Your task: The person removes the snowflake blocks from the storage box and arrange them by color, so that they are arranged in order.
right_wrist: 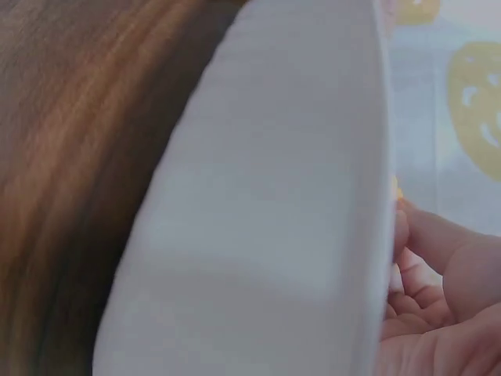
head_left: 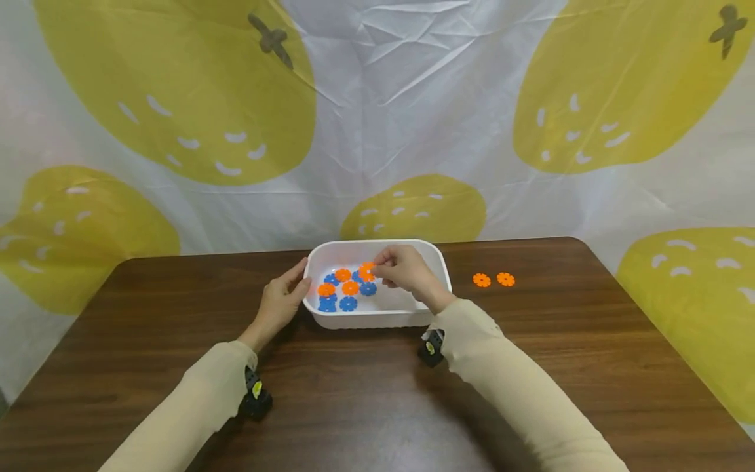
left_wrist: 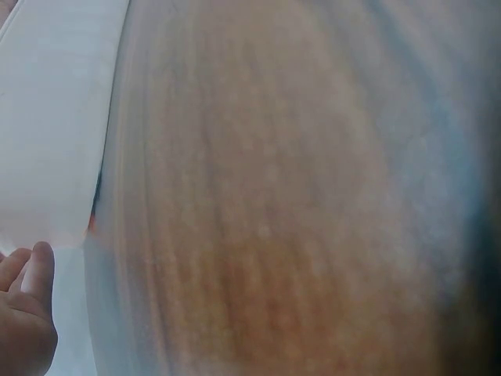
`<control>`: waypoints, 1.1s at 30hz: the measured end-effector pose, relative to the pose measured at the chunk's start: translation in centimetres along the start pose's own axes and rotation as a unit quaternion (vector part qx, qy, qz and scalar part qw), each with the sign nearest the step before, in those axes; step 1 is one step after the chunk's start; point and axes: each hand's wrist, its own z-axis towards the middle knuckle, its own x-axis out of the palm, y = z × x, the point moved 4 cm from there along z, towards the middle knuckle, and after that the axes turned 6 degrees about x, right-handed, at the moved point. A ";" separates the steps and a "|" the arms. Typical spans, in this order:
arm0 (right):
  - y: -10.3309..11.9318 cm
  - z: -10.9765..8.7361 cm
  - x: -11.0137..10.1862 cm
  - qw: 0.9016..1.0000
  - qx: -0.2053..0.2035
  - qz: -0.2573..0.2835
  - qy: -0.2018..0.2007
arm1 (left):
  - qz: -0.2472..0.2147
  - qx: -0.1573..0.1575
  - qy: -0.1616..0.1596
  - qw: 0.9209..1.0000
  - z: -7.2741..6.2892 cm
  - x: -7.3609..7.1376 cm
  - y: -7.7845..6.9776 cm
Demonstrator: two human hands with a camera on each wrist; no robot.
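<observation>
A white plastic bin (head_left: 366, 320) holds several orange and blue notched discs, flat and flower-shaped. My right hand (head_left: 404, 269) reaches over the bin's front side and pinches an orange notched disc (head_left: 367, 271) between thumb and fingertips, above the other pieces. In the right wrist view the bin's wall hides much of that hand and most of the disc. My left hand (head_left: 282, 298) holds the bin's left end, thumb at the rim. Beneath the raised disc lie blue discs (head_left: 348, 303) and orange discs (head_left: 350, 288), mostly toward the bin's left half.
Two orange discs (head_left: 482, 280) lie side by side on the brown wooden table (head_left: 354, 406), right of the bin. Behind the table's far edge hangs a pale cloth (head_left: 377, 131) with yellow fruit prints. A black wrist camera (head_left: 255, 395) sits under each sleeve.
</observation>
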 end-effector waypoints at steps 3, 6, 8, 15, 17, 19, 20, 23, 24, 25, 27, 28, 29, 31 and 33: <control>-0.1 -0.3 -1.3 0.999 0.012 0.023 -0.023 | -0.002 -0.001 -0.001 1.000 -0.1 0.0 -0.1; -0.4 -0.5 -2.8 0.997 0.026 0.052 -0.042 | -0.002 0.000 -0.001 1.000 -0.1 0.0 -0.1; -0.7 -0.6 -3.9 0.995 0.033 0.073 -0.053 | -0.003 0.000 -0.001 1.000 -0.1 0.0 -0.1; -3.1 -0.9 -8.1 0.986 0.036 0.122 -0.107 | -0.003 -0.001 0.000 1.000 -0.1 0.1 -0.2; -4.0 -1.0 -9.4 0.984 0.041 0.121 -0.123 | -0.001 0.000 -0.001 1.000 0.0 0.1 -0.2; -5.0 -1.3 -10.7 0.982 0.049 0.121 -0.138 | -0.001 0.002 -0.003 1.000 0.0 0.1 -0.2; -5.5 -1.4 -11.3 0.980 0.053 0.124 -0.145 | 0.000 0.002 -0.004 1.000 0.1 0.1 -0.2; -7.1 -2.1 -13.2 0.979 0.073 0.099 -0.165 | 0.000 0.001 -0.005 1.000 0.0 0.0 -0.2; -7.6 -2.4 -13.8 0.978 0.080 0.089 -0.172 | 0.000 0.001 -0.005 1.000 0.0 0.0 -0.1; -8.2 -2.6 -14.4 0.977 0.087 0.082 -0.178 | 0.000 0.001 -0.004 1.000 0.0 0.0 -0.1; -9.4 -3.1 -15.4 0.975 0.101 0.062 -0.191 | 0.000 0.001 -0.004 1.000 0.0 0.0 -0.1; -10.0 -3.2 -15.9 0.973 0.107 0.058 -0.198 | 0.000 0.001 -0.003 1.000 0.0 0.0 -0.1; -10.6 -3.4 -16.4 0.971 0.113 0.055 -0.204 | -0.001 0.000 -0.004 1.000 0.0 0.0 -0.1; -11.6 -3.7 -17.3 0.967 0.125 0.053 -0.218 | -0.002 0.000 -0.005 1.000 0.0 0.1 -0.1; -12.5 -3.9 -18.1 0.963 0.138 0.044 -0.228 | -0.002 0.001 -0.006 1.000 0.0 0.1 -0.1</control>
